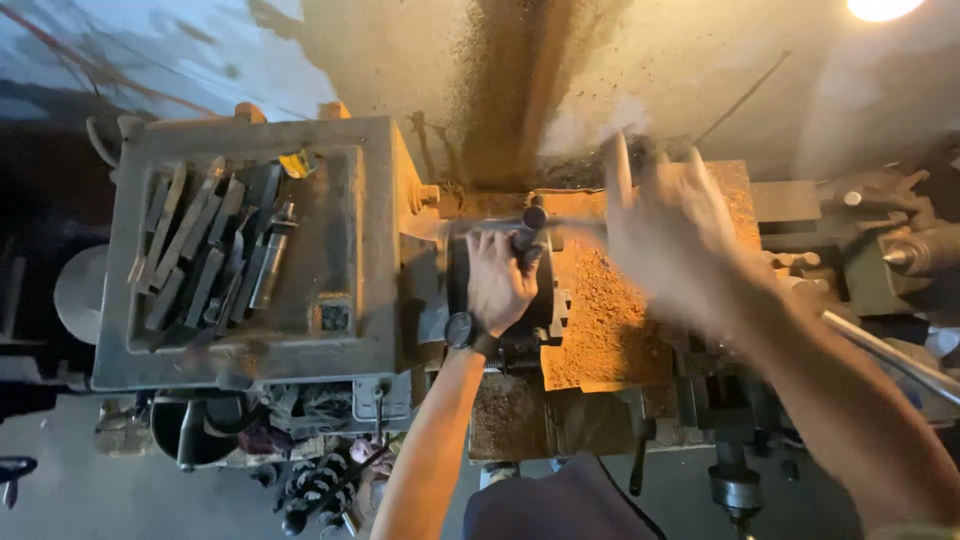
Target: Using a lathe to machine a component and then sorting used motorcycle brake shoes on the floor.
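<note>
A: What is the left hand [497, 283] gripping?

B: The left hand is wrapping over the dark chuck [530, 285] at the headstock end of the lathe, fingers curled around its top. It is also touching the dark key or handle [533, 222] standing up out of the chuck, so the hand is clamped on the chuck body. A wristwatch [461, 330] is sitting on that wrist.

A: And the right hand [668, 232]?

B: The right hand is hovering over the rust-brown chip bed [610, 320], fingers spread apart and holding nothing. It is heavily blurred, so whether it is brushing the thin bar [575, 223] reaching out from the chuck cannot be told.

A: What is lying around the work area?

B: A metal tray [370, 250] on the headstock is carrying a row of flat tool bits [190, 255]. The tailstock [905, 250] is sitting well apart, to the right.

A: What hazards is this position presenting?

B: The person is resting a bare hand and a watch strap on the chuck; should the spindle start, the hand would likely be dragged round. A key left in the chuck could be thrown. Loose chips may cut the open right hand.
</note>
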